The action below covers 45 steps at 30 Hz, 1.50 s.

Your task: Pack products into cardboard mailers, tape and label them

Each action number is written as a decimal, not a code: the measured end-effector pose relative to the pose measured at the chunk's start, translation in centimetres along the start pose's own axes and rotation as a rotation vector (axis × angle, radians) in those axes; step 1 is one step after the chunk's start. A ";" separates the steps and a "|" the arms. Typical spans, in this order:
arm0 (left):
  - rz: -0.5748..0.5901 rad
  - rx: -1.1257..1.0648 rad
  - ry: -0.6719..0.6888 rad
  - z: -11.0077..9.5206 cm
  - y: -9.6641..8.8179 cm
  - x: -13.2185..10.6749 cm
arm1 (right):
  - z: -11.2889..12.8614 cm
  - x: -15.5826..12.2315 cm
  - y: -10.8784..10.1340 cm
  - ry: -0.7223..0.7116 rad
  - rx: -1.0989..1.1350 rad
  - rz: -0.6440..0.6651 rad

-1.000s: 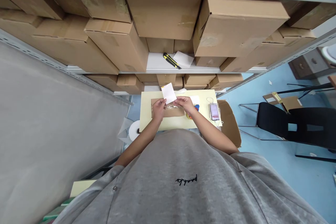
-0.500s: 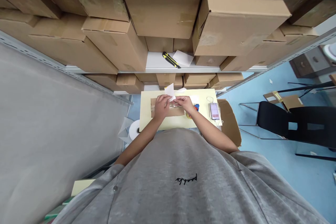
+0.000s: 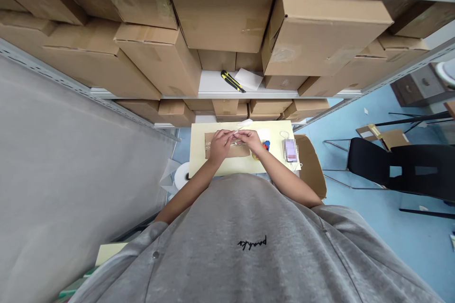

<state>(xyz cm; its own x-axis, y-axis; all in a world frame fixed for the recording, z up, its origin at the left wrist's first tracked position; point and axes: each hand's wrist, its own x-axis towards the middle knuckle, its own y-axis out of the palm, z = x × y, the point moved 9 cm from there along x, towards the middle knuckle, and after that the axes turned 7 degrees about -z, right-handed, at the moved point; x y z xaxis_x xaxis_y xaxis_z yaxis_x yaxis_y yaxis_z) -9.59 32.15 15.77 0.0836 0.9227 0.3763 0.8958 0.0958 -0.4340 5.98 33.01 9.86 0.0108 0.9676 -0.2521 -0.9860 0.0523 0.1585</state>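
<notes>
My left hand (image 3: 220, 144) and my right hand (image 3: 251, 139) meet over the table, fingertips pinched together. Between them is a small white label (image 3: 236, 131), now seen nearly edge-on and mostly hidden by the fingers. Under the hands lies a flat brown cardboard package (image 3: 231, 152) with shiny clear tape or film across it. Just beyond the fingertips is a white piece of paper (image 3: 245, 123). Beside my right wrist sits a blue and red tape dispenser (image 3: 266, 144), partly covered by the forearm.
The pale yellow table (image 3: 199, 166) carries a phone (image 3: 290, 150) with a cable at right. Ahead, a shelf holds cardboard boxes (image 3: 220, 14) and a yellow-black utility knife (image 3: 232, 81). An open carton (image 3: 313, 165) stands right of the table; a white roll (image 3: 181, 176) is at left.
The white label, which stood up facing me above my fingers, has tipped down to a nearly edge-on view. My left fingers have stretched slightly towards the right hand.
</notes>
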 end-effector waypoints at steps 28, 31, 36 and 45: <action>0.009 0.006 0.029 -0.5 -0.1 -0.7 | 0.8 -1.8 0.4 0.035 0.022 -0.066; 0.011 -0.010 0.010 -0.4 0.0 -0.8 | 0.6 -1.7 0.3 0.039 0.017 -0.081; 0.004 -0.024 0.011 -0.4 -0.1 -1.0 | 0.2 -1.6 0.2 0.029 0.022 -0.067; 0.010 -0.009 0.039 -0.2 0.0 -1.5 | -0.3 -2.0 0.2 0.059 0.010 -0.066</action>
<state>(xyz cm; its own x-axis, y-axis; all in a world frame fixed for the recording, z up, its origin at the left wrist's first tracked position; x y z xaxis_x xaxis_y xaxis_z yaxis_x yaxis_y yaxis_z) -9.65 30.67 15.37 0.1090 0.9085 0.4035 0.8989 0.0832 -0.4302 5.72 31.07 10.12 0.0659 0.9458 -0.3178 -0.9818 0.1184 0.1487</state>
